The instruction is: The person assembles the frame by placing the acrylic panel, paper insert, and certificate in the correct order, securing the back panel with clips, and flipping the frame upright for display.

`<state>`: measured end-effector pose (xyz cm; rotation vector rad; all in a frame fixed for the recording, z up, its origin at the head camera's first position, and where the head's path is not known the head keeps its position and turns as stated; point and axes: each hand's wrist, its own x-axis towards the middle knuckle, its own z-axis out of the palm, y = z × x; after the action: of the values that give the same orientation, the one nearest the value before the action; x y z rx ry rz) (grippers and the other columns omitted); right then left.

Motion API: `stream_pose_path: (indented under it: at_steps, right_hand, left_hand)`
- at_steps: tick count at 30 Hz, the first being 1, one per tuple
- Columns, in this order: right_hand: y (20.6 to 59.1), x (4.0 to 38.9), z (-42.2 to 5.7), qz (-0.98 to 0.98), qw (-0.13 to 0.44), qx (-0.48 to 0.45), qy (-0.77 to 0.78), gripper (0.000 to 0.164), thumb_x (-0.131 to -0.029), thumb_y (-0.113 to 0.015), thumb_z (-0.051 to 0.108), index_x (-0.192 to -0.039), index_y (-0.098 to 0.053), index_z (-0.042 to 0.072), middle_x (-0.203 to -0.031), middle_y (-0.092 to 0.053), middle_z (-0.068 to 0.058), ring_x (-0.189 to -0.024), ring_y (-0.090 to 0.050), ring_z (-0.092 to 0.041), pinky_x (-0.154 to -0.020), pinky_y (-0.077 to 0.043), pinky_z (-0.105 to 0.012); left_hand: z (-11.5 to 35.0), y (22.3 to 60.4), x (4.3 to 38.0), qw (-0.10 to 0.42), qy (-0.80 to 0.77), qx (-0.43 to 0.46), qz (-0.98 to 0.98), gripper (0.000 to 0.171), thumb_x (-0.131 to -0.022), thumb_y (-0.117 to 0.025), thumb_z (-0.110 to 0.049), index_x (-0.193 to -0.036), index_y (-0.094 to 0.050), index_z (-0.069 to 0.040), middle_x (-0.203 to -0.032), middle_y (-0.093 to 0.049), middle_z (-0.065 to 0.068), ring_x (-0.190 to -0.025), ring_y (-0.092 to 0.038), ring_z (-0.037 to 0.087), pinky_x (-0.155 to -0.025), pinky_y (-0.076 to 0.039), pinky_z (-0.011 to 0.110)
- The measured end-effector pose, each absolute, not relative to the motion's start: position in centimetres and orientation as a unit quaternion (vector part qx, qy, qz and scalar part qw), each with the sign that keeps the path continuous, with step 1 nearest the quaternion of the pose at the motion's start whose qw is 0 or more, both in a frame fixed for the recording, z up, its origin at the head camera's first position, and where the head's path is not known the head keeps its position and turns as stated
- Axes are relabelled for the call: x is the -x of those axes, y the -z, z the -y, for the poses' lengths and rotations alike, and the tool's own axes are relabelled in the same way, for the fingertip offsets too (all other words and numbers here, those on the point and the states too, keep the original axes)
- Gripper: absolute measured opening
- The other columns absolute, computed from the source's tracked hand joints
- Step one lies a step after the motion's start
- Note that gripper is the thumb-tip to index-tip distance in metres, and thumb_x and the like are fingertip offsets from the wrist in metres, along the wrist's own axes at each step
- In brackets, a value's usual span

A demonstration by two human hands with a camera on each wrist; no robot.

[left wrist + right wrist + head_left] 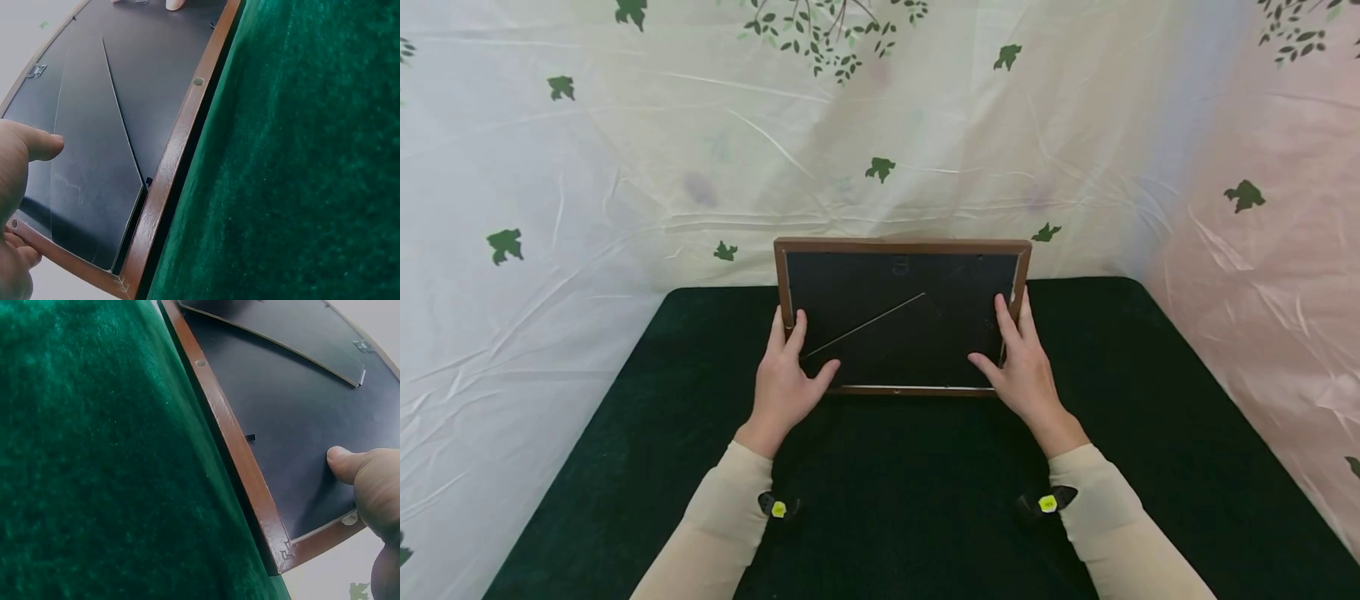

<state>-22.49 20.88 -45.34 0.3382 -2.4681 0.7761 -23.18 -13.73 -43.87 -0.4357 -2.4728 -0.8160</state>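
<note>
A picture frame (880,312) with a brown wooden border and a black backing is held up at the far part of the table, its back towards me. A flat easel stand (94,162) lies folded against the backing, and a small metal hanger (362,347) sits near one edge. My left hand (786,375) grips the frame's left side, thumb over the backing and some fingers behind the border. On the opposite side my right hand (1022,367) holds the border the same way, its thumb (347,464) on the backing. The front of the frame is hidden.
Dark green velvety cloth (902,492) covers the table under both forearms. Behind and to the sides hangs a pale, creased curtain (700,142) printed with green leaves. A dark strap with a yellow tag circles each sleeved wrist.
</note>
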Motion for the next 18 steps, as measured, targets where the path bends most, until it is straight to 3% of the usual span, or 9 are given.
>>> stream_pose_path:
  at_steps: [9, 18]
  right_hand:
    - [45.1, 21.9, -21.5, 0.929, 0.238, -0.112, -0.259, 0.106, -0.080, -0.080, 0.021, -0.155, -0.007, 0.028, -0.160, 0.016, -0.001, -0.142, -0.022, -0.037, -0.088, -0.047, -0.054]
    - [43.4, 24.4, -21.7, 0.927, 0.262, -0.165, -0.211, 0.108, -0.077, -0.083, 0.020, -0.156, -0.009, 0.026, -0.161, 0.011, -0.003, -0.134, -0.035, -0.039, -0.077, -0.051, -0.047]
  left_hand:
    - [13.6, 44.3, 23.6, 0.256, 0.308, 0.180, 0.898, 0.088, -0.080, -0.078, -0.033, -0.149, -0.033, -0.005, -0.158, -0.013, 0.018, -0.136, -0.035, 0.039, -0.101, -0.041, 0.051]
    - [14.5, 43.6, 24.1, 0.252, 0.310, 0.174, 0.900, 0.089, -0.080, -0.079, -0.033, -0.150, -0.031, -0.005, -0.158, -0.013, 0.019, -0.135, -0.034, 0.040, -0.101, -0.041, 0.053]
